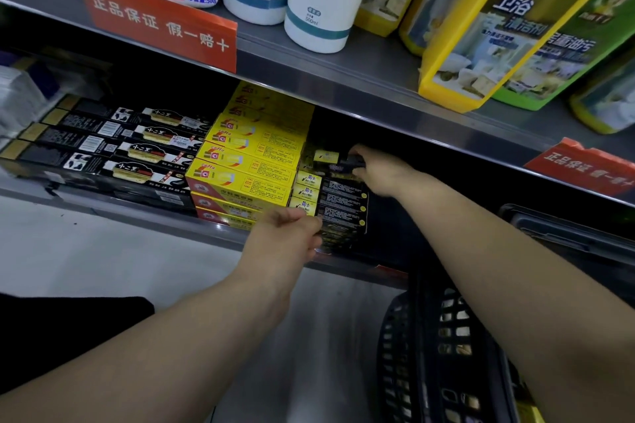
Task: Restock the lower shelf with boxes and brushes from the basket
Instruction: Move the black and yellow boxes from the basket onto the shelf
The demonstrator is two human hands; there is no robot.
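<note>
A dark box [338, 166] is pinched by the right hand [379, 172] on top of the dark stack [340, 209] in the lower shelf [220, 233]. The stack's near end is held by the curled fingers of the left hand [287, 244]. The box should be squared against the yellow boxes [247, 161] just beside the grip. The basket [429, 354] stands below.

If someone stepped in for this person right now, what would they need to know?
Left hand: grips the near end of the dark boxes stacked on the lower shelf.
Right hand: grips a dark box at the top far end of that stack.
Done: black boxes and yellow boxes fill the shelf to the left.
Left: seat the top box, then carry on from the basket below right; it still holds items, though what they are is unclear.
</note>
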